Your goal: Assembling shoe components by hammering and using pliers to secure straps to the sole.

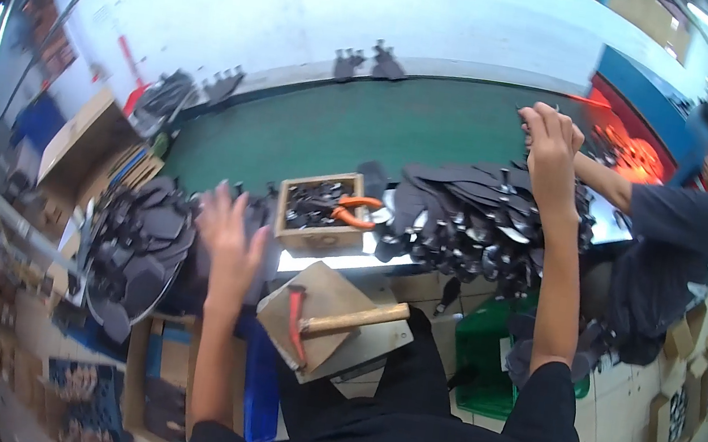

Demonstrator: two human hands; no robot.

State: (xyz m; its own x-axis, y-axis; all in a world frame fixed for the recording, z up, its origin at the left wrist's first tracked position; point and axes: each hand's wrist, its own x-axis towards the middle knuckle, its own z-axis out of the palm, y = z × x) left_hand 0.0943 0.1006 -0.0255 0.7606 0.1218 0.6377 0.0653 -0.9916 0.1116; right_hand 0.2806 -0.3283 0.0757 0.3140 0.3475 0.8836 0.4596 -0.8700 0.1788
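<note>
Here the left hand [228, 235] splays near dark pieces [156, 225]; the right hand [553, 139] curls.

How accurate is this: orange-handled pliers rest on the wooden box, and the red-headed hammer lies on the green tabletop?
One slip: the hammer lies on a tan board, not the green tabletop, as the head view shows. The rest stands.

Wearer's left hand [229, 229]: 1; right hand [549, 147]: 1. Co-worker [676, 232]: 1. Hammer [354, 318]: 1. Orange-handled pliers [358, 202]: 1 pair. Small wooden box [319, 241]: 1. Dark flat pieces [460, 184]: 2 big heaps, too overlapped to count.
</note>
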